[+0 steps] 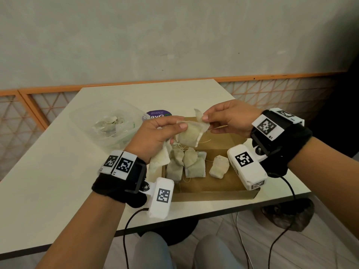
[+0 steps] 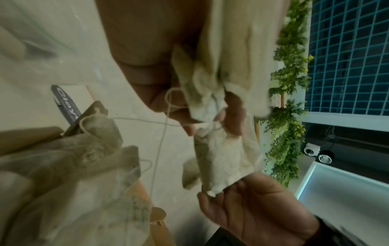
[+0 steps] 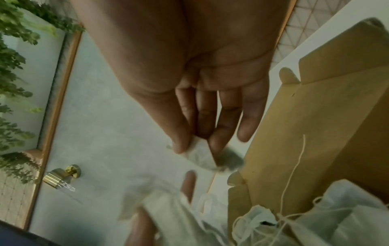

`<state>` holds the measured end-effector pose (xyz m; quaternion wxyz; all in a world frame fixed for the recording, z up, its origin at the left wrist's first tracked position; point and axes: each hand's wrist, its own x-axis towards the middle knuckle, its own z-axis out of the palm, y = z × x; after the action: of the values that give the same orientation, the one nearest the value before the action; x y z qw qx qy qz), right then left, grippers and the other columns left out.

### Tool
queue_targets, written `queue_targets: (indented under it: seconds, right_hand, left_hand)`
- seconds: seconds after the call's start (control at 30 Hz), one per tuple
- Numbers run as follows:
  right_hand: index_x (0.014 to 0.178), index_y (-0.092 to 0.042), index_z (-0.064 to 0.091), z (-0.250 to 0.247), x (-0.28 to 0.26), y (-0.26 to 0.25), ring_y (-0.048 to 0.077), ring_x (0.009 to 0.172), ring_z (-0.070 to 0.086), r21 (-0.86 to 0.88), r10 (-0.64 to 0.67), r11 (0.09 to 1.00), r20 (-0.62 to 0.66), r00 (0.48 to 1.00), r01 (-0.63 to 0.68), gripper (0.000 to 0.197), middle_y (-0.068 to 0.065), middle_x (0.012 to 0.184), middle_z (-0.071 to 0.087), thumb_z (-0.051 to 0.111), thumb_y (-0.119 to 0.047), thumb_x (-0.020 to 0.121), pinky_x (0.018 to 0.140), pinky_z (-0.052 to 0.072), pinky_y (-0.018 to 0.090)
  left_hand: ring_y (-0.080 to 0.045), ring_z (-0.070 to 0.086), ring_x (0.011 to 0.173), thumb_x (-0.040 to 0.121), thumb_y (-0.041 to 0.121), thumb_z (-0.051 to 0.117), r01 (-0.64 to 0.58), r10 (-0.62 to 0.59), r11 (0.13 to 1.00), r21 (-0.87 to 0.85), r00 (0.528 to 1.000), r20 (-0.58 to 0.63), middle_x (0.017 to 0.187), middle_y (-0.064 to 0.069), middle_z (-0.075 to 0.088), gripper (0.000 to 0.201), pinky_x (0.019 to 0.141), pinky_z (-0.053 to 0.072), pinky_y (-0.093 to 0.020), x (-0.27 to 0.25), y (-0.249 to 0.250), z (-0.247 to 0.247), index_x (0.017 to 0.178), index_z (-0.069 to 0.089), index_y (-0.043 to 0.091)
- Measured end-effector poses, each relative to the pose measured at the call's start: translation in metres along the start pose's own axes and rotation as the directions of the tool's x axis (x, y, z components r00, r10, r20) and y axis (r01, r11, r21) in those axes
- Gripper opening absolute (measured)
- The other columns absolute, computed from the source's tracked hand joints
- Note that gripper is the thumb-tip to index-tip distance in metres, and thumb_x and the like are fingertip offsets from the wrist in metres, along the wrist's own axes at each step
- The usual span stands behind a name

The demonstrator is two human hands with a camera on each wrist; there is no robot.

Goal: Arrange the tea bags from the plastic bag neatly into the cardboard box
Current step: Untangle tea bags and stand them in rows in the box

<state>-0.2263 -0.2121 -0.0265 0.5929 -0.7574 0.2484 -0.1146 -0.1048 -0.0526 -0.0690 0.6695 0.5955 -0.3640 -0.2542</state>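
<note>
Paper-thin and crinkly, these tea bags, so I'm going slow. My left hand point(image 1: 155, 136) is gripping a bunch of them above the cardboard box point(image 1: 213, 189), with a few dangling from it down toward the box's near-left corner. My right hand point(image 1: 231, 118) is pinching the corner of one tea bag point(image 1: 191, 135) between thumb and fingertips, with the other end held under my left thumb. So I'd say I'm mid-separation: peeling one bag off the bunch before laying it down.

Already inside the box: a rough row of bags point(image 1: 186, 164) along the left side, plus one lone bag point(image 1: 219, 166) further right. The plastic bag point(image 1: 110, 125) sits on the table point(image 1: 58, 171) left of the box, beyond my left hand, with more bags still in it.

Next move, I reckon, is to free this one without dragging its neighbours along, then set it flat beside that row.

My left wrist cam shows what the head view barely hints at: strings point(image 2: 162, 133) looping between the bags, so tangles are the real risk. My right wrist cam shows the pinch up close, fingertips point(image 3: 181, 146) on the bag's edge, with the open box just right of it.
</note>
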Motion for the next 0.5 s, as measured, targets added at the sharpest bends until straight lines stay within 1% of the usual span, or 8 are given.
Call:
queue_targets:
  seconds: [0.03, 0.07, 0.13, 0.23, 0.33, 0.43, 0.47, 0.5]
  right_hand:
    - [0.078, -0.013, 0.066, 0.001, 0.0, -0.002, 0.01, 0.068, 0.064, 0.011, -0.001, 1.0, 0.035, 0.999, 0.001, 0.008, -0.001, 0.071, 0.068, 0.064, -0.01, 0.084, 0.075, 0.053, 0.025]
    - [0.078, -0.013, 0.065, 0.003, -0.001, -0.004, 0.011, 0.071, 0.064, 0.026, -0.007, 1.0, 0.069, 0.998, 0.005, 0.009, 0.0, 0.074, 0.068, 0.063, -0.009, 0.085, 0.075, 0.054, 0.025]
    - [0.077, -0.013, 0.064, 0.004, -0.002, -0.007, 0.016, 0.077, 0.062, 0.043, -0.023, 0.999, 0.125, 0.992, 0.018, 0.012, 0.004, 0.081, 0.065, 0.06, -0.006, 0.087, 0.076, 0.055, 0.025]
    - [0.078, -0.013, 0.064, 0.004, -0.004, -0.008, 0.018, 0.078, 0.061, 0.012, -0.025, 1.0, 0.175, 0.984, 0.023, 0.012, 0.005, 0.083, 0.065, 0.058, -0.008, 0.088, 0.075, 0.055, 0.024]
    - [0.084, -0.013, 0.067, 0.003, -0.007, -0.01, 0.017, 0.074, 0.062, -0.021, -0.017, 1.0, 0.152, 0.988, 0.021, 0.013, 0.005, 0.082, 0.067, 0.057, -0.02, 0.09, 0.072, 0.055, 0.024]
    - [0.094, -0.012, 0.07, 0.004, -0.009, -0.013, 0.015, 0.079, 0.065, -0.136, -0.035, 0.989, 0.112, 0.993, 0.05, 0.036, 0.007, 0.092, 0.071, 0.063, -0.044, 0.08, 0.075, 0.055, 0.025]
    - [0.095, -0.012, 0.071, 0.005, -0.009, -0.013, 0.015, 0.082, 0.066, -0.19, -0.057, 0.979, 0.09, 0.994, 0.073, 0.038, 0.008, 0.094, 0.071, 0.067, -0.044, 0.076, 0.077, 0.055, 0.027]
    - [0.094, -0.012, 0.071, 0.004, -0.009, -0.012, 0.016, 0.085, 0.066, -0.242, -0.081, 0.966, 0.055, 0.995, 0.093, 0.032, 0.009, 0.095, 0.071, 0.071, -0.038, 0.075, 0.079, 0.055, 0.028]
  left_hand:
    - [-0.004, 0.045, 0.045, 0.083, 0.005, 0.066, 0.016, -0.016, 1.0, -0.015, 1.0, -0.004, 0.08, 0.01, 0.07, 0.008, 0.057, 0.046, -0.014, 0.001, 0.001, 0.003, 0.09, 0.069, 0.005]
    - [-0.004, 0.045, 0.045, 0.082, 0.005, 0.067, 0.027, -0.028, 0.999, -0.03, 1.0, -0.006, 0.077, 0.007, 0.069, 0.005, 0.056, 0.046, -0.015, 0.003, 0.001, 0.006, 0.086, 0.069, 0.006]
    - [-0.004, 0.047, 0.044, 0.083, 0.005, 0.067, 0.039, -0.039, 0.998, -0.045, 0.999, 0.003, 0.062, 0.005, 0.063, 0.003, 0.054, 0.046, -0.016, 0.005, 0.001, 0.01, 0.083, 0.069, 0.006]
    - [-0.003, 0.048, 0.045, 0.084, 0.005, 0.065, 0.039, -0.039, 0.997, -0.059, 0.999, -0.005, 0.067, -0.001, 0.061, 0.004, 0.051, 0.044, -0.015, 0.007, 0.001, 0.013, 0.086, 0.069, 0.004]
    - [-0.007, 0.051, 0.05, 0.082, 0.006, 0.068, 0.025, -0.029, 0.996, -0.082, 0.998, -0.058, 0.067, 0.0, 0.063, 0.002, 0.054, 0.045, -0.018, 0.01, 0.0, 0.016, 0.083, 0.07, 0.006]
    - [-0.015, 0.05, 0.056, 0.08, 0.01, 0.072, 0.006, -0.011, 0.998, -0.055, 0.996, -0.093, 0.066, 0.0, 0.065, 0.001, 0.054, 0.045, -0.021, 0.012, 0.001, 0.02, 0.081, 0.072, 0.009]
    - [-0.014, 0.052, 0.057, 0.08, 0.01, 0.072, -0.005, 0.003, 1.0, -0.024, 0.996, -0.09, 0.063, 0.003, 0.065, 0.001, 0.054, 0.045, -0.02, 0.013, 0.001, 0.023, 0.08, 0.072, 0.01]
    - [-0.01, 0.055, 0.057, 0.08, 0.011, 0.072, -0.013, 0.014, 1.0, 0.011, 0.996, -0.086, 0.061, 0.006, 0.065, 0.003, 0.056, 0.046, -0.018, 0.014, 0.001, 0.026, 0.078, 0.071, 0.011]
